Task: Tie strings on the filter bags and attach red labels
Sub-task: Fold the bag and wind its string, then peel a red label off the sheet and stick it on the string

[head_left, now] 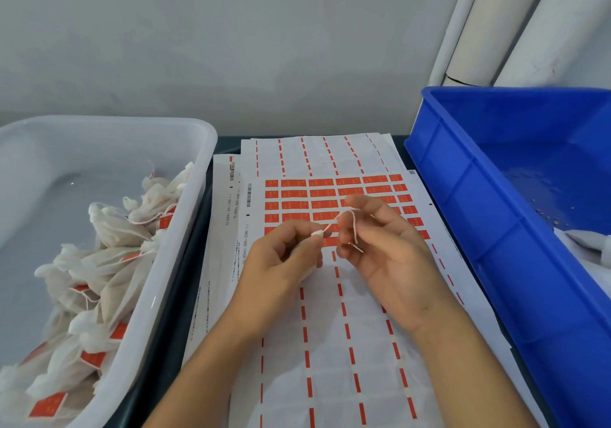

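Left hand (284, 252) curled round filter bag (305, 262), pinching neck. String (344, 219) runs right and slightly far to right hand (380, 246), fingers loosely bent, loop over them. Red labels (317, 194) just beyond, right hand nearer.

The label sheets (330, 345) lie stacked on the table (185, 295), running from the near edge back toward the wall (231, 47). Left of the sheets stands a tub (185, 229), touching or nearly touching their edge; tied filter bags (99, 262) are heaped in the side of it nearest the sheets. Right of the sheets sits a crate (479, 213), close beside them. Behind the crate, pipes (496, 31) rise against the wall. Above the middle of the sheets, the left hand (281, 255) and right hand (383, 249) hover close together, a string (353, 226) stretched between them
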`<control>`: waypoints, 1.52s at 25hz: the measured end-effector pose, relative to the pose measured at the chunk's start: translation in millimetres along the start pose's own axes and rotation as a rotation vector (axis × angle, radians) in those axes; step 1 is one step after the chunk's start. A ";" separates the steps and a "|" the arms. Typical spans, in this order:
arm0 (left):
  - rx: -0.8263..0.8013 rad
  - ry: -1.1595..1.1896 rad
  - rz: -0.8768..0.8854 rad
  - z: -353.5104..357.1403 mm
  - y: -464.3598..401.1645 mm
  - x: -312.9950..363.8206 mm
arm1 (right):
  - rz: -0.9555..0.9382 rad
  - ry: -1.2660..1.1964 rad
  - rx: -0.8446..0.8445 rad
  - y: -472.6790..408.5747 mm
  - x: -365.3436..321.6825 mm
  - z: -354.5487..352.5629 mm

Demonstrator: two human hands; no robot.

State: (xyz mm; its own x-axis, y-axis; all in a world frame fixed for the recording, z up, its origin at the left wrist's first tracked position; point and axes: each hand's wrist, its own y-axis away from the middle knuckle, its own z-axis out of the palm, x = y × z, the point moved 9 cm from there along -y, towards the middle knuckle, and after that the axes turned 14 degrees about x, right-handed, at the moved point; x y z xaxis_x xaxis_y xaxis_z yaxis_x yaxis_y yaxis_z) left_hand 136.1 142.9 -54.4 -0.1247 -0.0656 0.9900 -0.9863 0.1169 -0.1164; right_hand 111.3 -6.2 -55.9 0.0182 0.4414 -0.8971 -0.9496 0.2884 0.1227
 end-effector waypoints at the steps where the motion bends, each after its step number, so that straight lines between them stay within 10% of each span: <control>1: -0.003 0.014 -0.022 0.6 0.5 0.0 | -0.063 0.131 0.028 -0.2 -0.7 -1.4; 6: 0.002 0.027 -0.051 0.0 -0.4 -2.5 | -0.414 0.700 0.103 4.0 -11.7 5.7; 38: 0.006 -0.204 0.130 1.0 3.3 -1.7 | -0.806 0.880 0.414 23.0 -33.6 4.1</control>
State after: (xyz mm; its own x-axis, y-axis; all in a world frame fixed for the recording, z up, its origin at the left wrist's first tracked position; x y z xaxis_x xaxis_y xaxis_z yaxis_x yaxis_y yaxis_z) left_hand 132.9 142.4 -56.5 -0.2689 -0.2495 0.9303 -0.9612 0.1311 -0.2427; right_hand 90.1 -10.9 -21.1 0.1797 -0.6508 -0.7377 -0.5941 0.5259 -0.6087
